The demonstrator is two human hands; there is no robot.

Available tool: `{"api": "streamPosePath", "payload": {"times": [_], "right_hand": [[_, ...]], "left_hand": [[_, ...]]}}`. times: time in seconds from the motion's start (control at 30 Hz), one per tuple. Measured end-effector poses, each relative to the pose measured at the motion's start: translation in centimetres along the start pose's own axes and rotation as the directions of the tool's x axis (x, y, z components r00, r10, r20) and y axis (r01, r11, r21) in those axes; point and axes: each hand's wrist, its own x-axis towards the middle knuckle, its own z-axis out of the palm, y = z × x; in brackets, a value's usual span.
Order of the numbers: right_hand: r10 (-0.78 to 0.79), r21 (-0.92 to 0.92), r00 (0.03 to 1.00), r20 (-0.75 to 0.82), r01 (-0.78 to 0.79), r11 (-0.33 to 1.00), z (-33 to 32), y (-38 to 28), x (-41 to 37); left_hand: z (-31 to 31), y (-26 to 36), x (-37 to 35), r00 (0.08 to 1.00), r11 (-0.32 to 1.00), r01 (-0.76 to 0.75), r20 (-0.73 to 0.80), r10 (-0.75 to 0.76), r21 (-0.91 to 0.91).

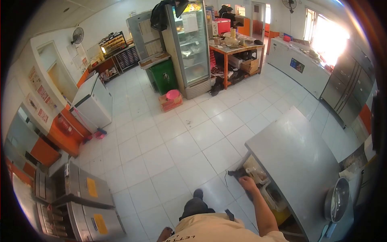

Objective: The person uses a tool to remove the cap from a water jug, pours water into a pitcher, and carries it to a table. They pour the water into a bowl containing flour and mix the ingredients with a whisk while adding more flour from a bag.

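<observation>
My right hand (247, 183) reaches down beside the near edge of a steel-topped table (296, 149), its fingers curled inward. Just past its fingers is a dark item (238, 173) with a thin cord hanging toward the floor; I cannot tell whether the hand grips it. Clear plastic containers (271, 195) and bags sit on the shelf under the tabletop, close to this hand. At the bottom edge, my left hand (165, 233) hangs low by my body, small and dark, with its fingers mostly hidden.
A metal pan (338, 198) stands on the table's right end. Steel appliances (86, 189) are at lower left. Ahead are a glass-door fridge (193, 52), a green bin (163, 76), a red crate (171, 103) and a cluttered wooden table (238, 47). People (228, 15) stand far back.
</observation>
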Motion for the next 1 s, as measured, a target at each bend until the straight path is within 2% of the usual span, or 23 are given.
{"api": "streamPosePath", "payload": {"times": [0.03,0.07,0.1,0.2,0.27,0.33,0.4,0.43,0.5,0.53,0.6,0.67,0.73,0.8,0.87,0.93,0.97,1.0], "right_hand": [[-0.006,0.008,1.0,-0.006,0.006,1.0,0.1,-4.0,1.3],[-0.305,-0.071,0.947,-0.098,0.299,0.952,0.4,-7.9,2.9],[-0.577,-0.17,0.8,-0.164,0.553,0.815,0.9,-11.5,4.7],[-0.645,-0.107,0.752,-0.137,0.636,0.764,1.4,-20.1,9.8],[-0.592,-0.124,0.797,-0.121,0.58,0.805,1.4,-22.4,13.5],[-0.453,-0.196,0.888,-0.075,0.433,0.88,1.7,-22.2,19.1],[-0.452,-0.24,0.887,-0.089,0.421,0.875,1.8,-20.4,23.1],[-0.376,-0.218,0.921,-0.101,0.348,0.912,1.5,-20.3,24.9],[-0.264,-0.169,0.954,-0.141,0.239,0.956,0.9,-19.5,27.1],[-0.25,-0.169,0.957,-0.146,0.224,0.96,0.6,-18.2,28.2],[-0.178,-0.117,0.948,-0.264,0.152,0.981,0.2,-14.5,31.0],[-0.112,-0.092,0.947,-0.302,0.088,0.992,-0.6,-12.2,32.9],[0.246,0.139,0.943,-0.224,-0.219,0.966,-1.5,-11.3,34.5],[0.402,0.318,0.9,-0.167,-0.337,0.886,-2.3,-10.3,36.5],[0.499,0.435,0.859,-0.113,-0.408,0.802,-2.7,-6.2,39.8],[0.244,0.067,0.958,-0.153,-0.236,0.969,-1.2,8.8,45.0],[0.519,0.131,0.849,-0.097,-0.506,0.853,-3.2,4.9,44.8],[0.745,0.173,0.666,-0.019,-0.732,0.659,-5.4,0.4,43.6]], "left_hand": [[0.3,0.5,1.0,0.985,0.977,-0.163,-0.025,0.168,0.141],[-1.4,3.5,-0.6,0.985,0.99,0.135,0.114,-0.129,-0.044],[-3.3,8.8,-0.4,0.977,0.986,0.16,0.149,-0.153,-0.036],[-9.0,18.4,6.2,0.98,0.997,0.072,0.188,-0.071,0.003],[-13.2,24.6,11.2,0.974,0.998,-0.043,0.226,0.031,0.046],[-18.7,32.6,16.1,0.942,0.973,-0.222,0.273,0.195,0.07],[-25.0,42.5,19.4,0.882,0.931,-0.366,0.321,0.345,0.007],[-25.2,44.5,25.0,0.918,0.96,0.255,0.34,-0.202,-0.119],[-27.9,48.9,32.7,0.933,0.969,0.151,0.353,-0.074,-0.195],[-29.6,53.2,34.5,0.954,0.973,0.082,0.3,-0.014,-0.217],[-32.2,60.7,38.7,0.952,0.957,0.037,0.3,0.054,-0.289],[-33.5,68.5,41.5,0.952,0.95,-0.021,0.284,0.114,-0.311],[-33.2,74.3,45.1,0.96,0.928,-0.082,0.22,0.171,-0.364],[-31.7,79.0,48.7,0.955,0.928,-0.094,0.23,0.186,-0.361],[-29.9,83.5,52.5,0.948,0.929,-0.111,0.242,0.205,-0.352],[-27.5,86.9,56.2,0.931,0.924,-0.024,0.329,0.16,-0.382],[-26.4,88.4,57.9,0.929,0.923,-0.008,0.34,0.15,-0.385],[-25.6,90.5,59.0,0.928,0.923,-0.016,0.337,0.157,-0.385]]}}
